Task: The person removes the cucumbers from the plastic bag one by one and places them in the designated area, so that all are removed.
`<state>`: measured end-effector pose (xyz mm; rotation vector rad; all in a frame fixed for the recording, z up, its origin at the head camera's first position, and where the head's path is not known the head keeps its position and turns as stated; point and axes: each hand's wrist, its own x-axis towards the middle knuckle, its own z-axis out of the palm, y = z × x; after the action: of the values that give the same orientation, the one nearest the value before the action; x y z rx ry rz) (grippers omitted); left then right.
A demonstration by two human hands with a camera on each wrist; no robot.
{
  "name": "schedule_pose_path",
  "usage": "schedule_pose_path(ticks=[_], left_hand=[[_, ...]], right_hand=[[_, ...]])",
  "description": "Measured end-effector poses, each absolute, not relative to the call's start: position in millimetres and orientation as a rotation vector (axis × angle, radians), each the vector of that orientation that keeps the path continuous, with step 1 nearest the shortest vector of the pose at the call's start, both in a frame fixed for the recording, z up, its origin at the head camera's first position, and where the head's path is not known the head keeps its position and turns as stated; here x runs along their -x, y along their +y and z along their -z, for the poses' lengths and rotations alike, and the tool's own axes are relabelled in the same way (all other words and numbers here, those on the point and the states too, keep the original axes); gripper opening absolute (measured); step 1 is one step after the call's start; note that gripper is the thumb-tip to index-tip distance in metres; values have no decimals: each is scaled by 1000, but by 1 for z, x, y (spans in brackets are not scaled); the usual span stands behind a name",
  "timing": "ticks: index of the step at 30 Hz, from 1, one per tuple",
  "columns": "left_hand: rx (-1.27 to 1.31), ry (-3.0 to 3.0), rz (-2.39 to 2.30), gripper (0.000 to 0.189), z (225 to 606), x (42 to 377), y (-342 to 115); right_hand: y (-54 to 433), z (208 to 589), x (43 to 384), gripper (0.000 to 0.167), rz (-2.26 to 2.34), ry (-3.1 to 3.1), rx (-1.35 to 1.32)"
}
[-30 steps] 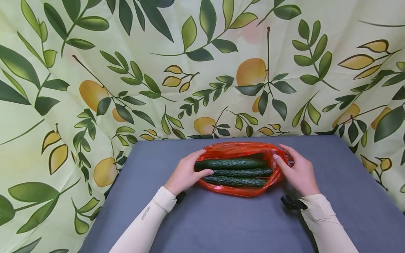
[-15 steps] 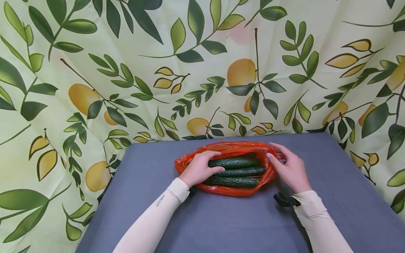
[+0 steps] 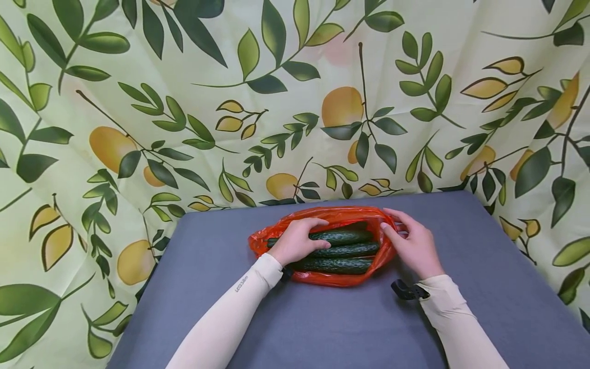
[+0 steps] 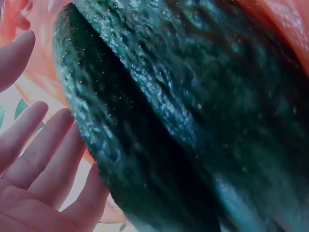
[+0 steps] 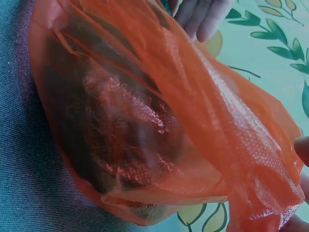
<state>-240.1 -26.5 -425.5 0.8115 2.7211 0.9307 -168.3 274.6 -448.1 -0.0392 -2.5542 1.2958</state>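
The pale-sleeved left forearm is stretched forward and inward, and the right forearm, sleeved alike, is angled in from the other side. The left hand is extended, its fingers nearly straight and its thumb spread apart. The right hand is turned inward, thumb set against fingers in a pinch; the fingers' exact bend cannot be told, as they are partly hidden.

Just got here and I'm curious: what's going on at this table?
A person is handling an open red plastic bag that lies on the grey-blue tabletop. Three dark green cucumbers show inside, side by side. The right hand holds the bag's rim at its right end. The left hand is at the opening, fingers extended by the cucumbers; whether it touches them is hard to tell.
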Motion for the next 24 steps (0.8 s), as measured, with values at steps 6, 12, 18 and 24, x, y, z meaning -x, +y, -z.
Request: schedule_pose_path(ticks=[6, 12, 18, 24], left_hand=[[-802, 2695, -973, 59, 433, 244, -28], [-806, 2688, -1000, 57, 434, 244, -28], [-779, 2679, -1024, 54, 435, 245, -27], [-765, 2681, -1017, 54, 437, 246, -26]], right_hand=[[272, 448, 168, 50, -1298, -2568, 40], [273, 447, 168, 51, -1290, -2575, 38], [274, 447, 169, 51, -1290, -2574, 43], [274, 448, 169, 51, -1307, -2565, 39]])
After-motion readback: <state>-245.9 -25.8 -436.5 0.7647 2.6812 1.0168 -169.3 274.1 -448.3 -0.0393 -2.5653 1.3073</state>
